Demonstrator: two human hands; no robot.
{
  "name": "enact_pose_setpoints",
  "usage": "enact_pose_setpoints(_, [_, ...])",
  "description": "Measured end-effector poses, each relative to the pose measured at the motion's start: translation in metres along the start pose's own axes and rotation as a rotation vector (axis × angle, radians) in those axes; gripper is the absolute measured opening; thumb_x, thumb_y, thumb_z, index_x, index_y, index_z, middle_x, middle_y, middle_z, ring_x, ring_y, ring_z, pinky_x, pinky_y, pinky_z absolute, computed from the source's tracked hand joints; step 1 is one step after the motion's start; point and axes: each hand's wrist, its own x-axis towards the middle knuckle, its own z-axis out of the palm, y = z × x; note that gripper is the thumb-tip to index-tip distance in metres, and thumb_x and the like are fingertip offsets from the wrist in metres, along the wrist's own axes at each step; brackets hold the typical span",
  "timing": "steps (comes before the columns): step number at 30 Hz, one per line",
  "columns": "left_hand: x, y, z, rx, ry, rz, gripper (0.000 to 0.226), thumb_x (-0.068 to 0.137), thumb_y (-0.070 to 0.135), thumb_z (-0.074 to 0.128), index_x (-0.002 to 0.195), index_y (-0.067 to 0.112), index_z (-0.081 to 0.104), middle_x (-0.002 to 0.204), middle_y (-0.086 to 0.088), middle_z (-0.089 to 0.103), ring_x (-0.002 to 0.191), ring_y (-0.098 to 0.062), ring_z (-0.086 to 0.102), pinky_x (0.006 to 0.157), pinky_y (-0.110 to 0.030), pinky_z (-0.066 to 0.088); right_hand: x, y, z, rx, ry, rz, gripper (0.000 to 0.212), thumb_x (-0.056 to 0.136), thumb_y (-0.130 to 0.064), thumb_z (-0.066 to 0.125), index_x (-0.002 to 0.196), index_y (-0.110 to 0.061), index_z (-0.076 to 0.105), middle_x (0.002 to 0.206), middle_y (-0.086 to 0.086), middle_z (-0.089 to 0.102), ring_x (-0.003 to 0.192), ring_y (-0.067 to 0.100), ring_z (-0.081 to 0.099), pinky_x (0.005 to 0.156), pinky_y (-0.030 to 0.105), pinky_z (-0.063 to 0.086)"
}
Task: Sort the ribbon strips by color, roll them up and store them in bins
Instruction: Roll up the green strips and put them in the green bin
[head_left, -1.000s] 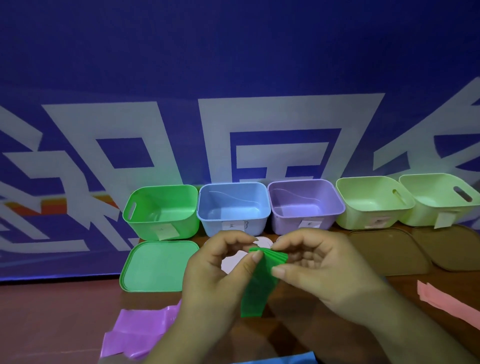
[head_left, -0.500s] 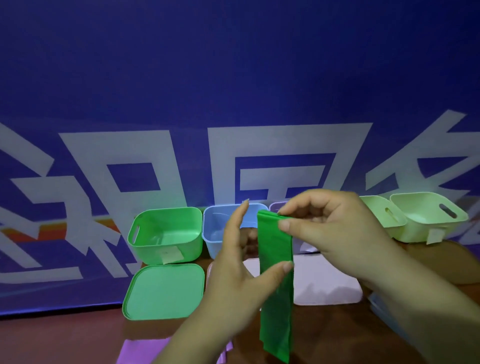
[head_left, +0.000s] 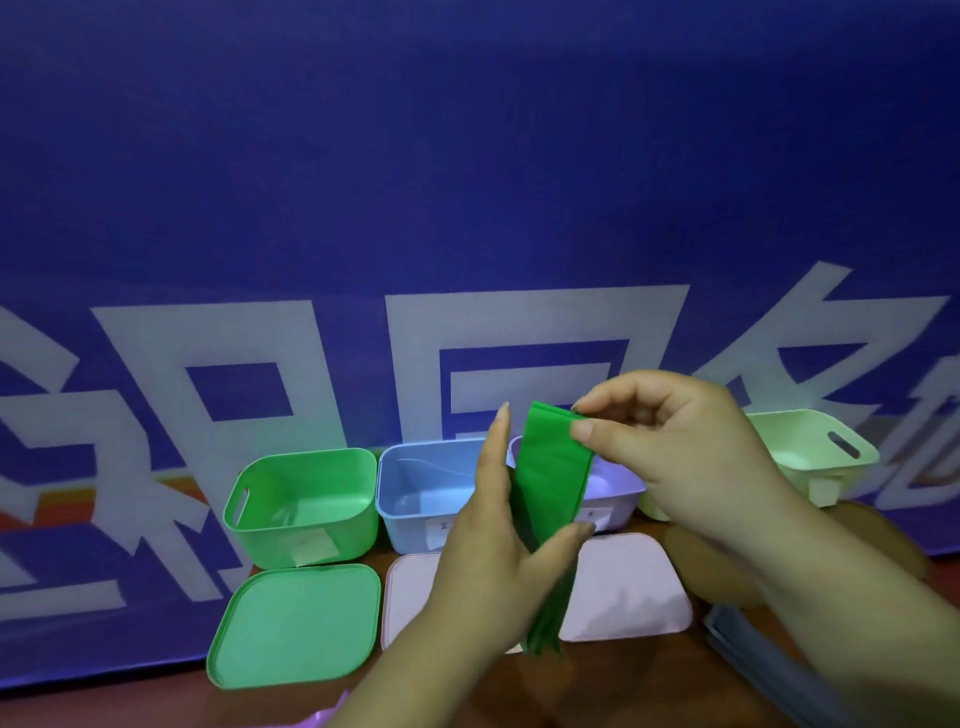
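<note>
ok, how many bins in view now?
5, in a back row: green bin far left, blue bin, purple bin partly behind the green ribbon, a light green bin mostly hidden by the right hand, a second light green bin far right.

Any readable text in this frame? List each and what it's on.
Backdrop banner: large white characters, cut off and partly hidden; cannot read.
Green bin label: looks blank or too faint.
Blue bin label: small marks, blurred, partly behind the left hand.
Purple bin label: a tiny mark, unreadable.
Pale green bin tag: no legible text.
</note>
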Motion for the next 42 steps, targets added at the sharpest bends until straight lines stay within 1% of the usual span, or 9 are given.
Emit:
enact_pose_setpoints(6, [0.008,0.006,0.024,-0.055,0.005,-0.06,0.103,0.077,0.025,0.08,0.141,0.065,0.011,0.104,0.015,0.069,0.097,-0.009,0.068,0.087,-0.034,0.056,0.012,-0.001,-0.034,0.062,-0.028,-0.058,0.011,0.081,-0.006,0.076,0.086,-0.017,0.075,0.08,-0.002,0.075,0.076,0.009,0.071,0.068,0.017,0.056])
enact_pose_setpoints(10, [0.01,0.016,0.042,-0.106,0.081,0.002,0.047,0.085,0.015,0.069,0.118,0.046,0.057,0.105,0.01,0.072,0.098,-0.012,0.068,0.086,-0.036,0.055,0.02,0.001,-0.06,0.056,-0.093,-0.069,0.01,0.081,-0.007,0.076,0.088,-0.013,0.075,0.081,0.001,0.076,0.077,0.013,0.073,0.073,0.022,0.059])
enact_pose_setpoints(14, [0.014,0.025,0.055,-0.166,0.132,0.005,0.015,0.084,0.017,0.066,0.094,0.027,0.07,0.088,-0.003,0.073,0.083,-0.021,0.069,0.078,-0.043,0.057,0.024,0.007,-0.08,0.044,-0.146,-0.102,0.014,0.081,-0.005,0.076,0.091,-0.014,0.075,0.083,-0.001,0.077,0.079,0.011,0.073,0.071,0.018,0.057])
enact_pose_setpoints(19, [0.024,0.043,0.066,-0.345,0.176,-0.006,0.023,0.082,0.005,0.065,0.1,0.019,0.067,0.092,-0.005,0.074,0.088,-0.017,0.07,0.076,-0.023,0.055,0.027,0.014,-0.098,0.013,-0.198,-0.147,0.015,0.082,-0.005,0.075,0.089,-0.018,0.076,0.083,-0.005,0.077,0.079,0.01,0.073,0.071,0.02,0.057])
enact_pose_setpoints(24, [0.037,0.062,0.068,-0.299,0.167,0.081,0.035,0.092,0.0,0.061,0.119,0.021,0.058,0.099,-0.006,0.072,0.097,-0.022,0.069,0.081,-0.027,0.056,0.03,0.019,-0.112,-0.014,-0.251,-0.17,0.013,0.084,-0.007,0.074,0.09,-0.018,0.077,0.084,-0.004,0.077,0.082,0.013,0.073,0.076,0.025,0.059])
enact_pose_setpoints(28, [0.044,0.076,0.068,-0.215,0.155,0.147,0.034,0.091,-0.003,0.061,0.113,0.022,0.059,0.085,0.004,0.069,0.082,-0.01,0.067,0.072,-0.018,0.052,0.032,0.023,-0.118,-0.031,-0.265,-0.168,0.013,0.085,-0.011,0.073,0.091,-0.022,0.077,0.084,-0.007,0.076,0.083,0.011,0.072,0.075,0.024,0.059])
enact_pose_setpoints(31, [0.048,0.077,0.067,-0.132,0.138,0.195,0.032,0.09,0.003,0.063,0.108,0.029,0.063,0.081,0.009,0.064,0.077,-0.009,0.061,0.069,-0.019,0.049,0.034,0.026,-0.12,-0.008,-0.271,-0.157,0.012,0.085,-0.011,0.073,0.09,-0.021,0.077,0.085,-0.005,0.076,0.083,0.012,0.073,0.075,0.025,0.059])
enact_pose_setpoints(36, [0.053,0.076,0.062,0.046,0.109,0.262,0.024,0.088,0.008,0.061,0.093,0.028,0.072,0.088,0.007,0.07,0.085,-0.016,0.067,0.076,-0.025,0.052,0.037,0.031,-0.117,0.101,-0.251,-0.096,0.01,0.083,-0.007,0.074,0.089,-0.016,0.076,0.083,0.001,0.076,0.078,0.014,0.072,0.069,0.02,0.056])
enact_pose_setpoints(42, [0.057,0.071,0.051,0.019,0.073,0.135,0.026,0.084,0.011,0.071,0.099,0.032,0.076,0.095,0.002,0.076,0.093,-0.021,0.072,0.086,-0.044,0.058,0.041,0.029,-0.114,0.138,-0.316,-0.036,0.007,0.087,-0.009,0.07,0.089,-0.014,0.075,0.085,0.005,0.076,0.083,0.022,0.071,0.072,0.024,0.059])
